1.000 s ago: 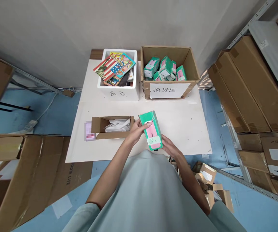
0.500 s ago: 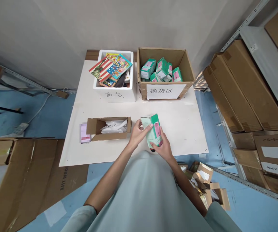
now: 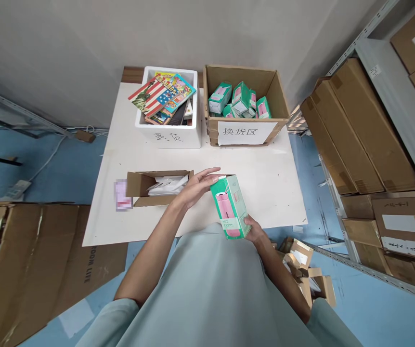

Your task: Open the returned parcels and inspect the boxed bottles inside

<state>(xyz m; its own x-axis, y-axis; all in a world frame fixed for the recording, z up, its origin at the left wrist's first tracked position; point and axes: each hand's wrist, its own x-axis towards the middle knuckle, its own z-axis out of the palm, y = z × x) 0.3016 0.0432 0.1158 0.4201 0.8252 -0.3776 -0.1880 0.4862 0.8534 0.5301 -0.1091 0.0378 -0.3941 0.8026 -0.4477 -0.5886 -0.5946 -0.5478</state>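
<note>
The right hand [image 3: 254,230] is mostly hidden behind the green box [image 3: 229,205]. Only its fingers show, wrapped round the lower right edge and gripping it. That one box, green with a pink picture on its face, is held tilted above the near edge of the white table [image 3: 276,193], and its lower end is in front of the person's pale clothing. The left hand [image 3: 196,185] lies flat with fingers stretched out at the box's top left corner. It grips nothing, and whether it touches the box is hard to tell.

Just left of that hand, one small open carton [image 3: 138,185] lies on the table with crumpled white wrapping inside. A blurred patch beside it cannot be made out.

At the far edge stand two containers side by side. One is a white foam box [image 3: 173,137] holding a stack of colourful books too overlapped to count. The other is a cardboard box [image 3: 276,96] with a paper label [image 3: 246,132], holding about six more green packs in a jumble.
</note>
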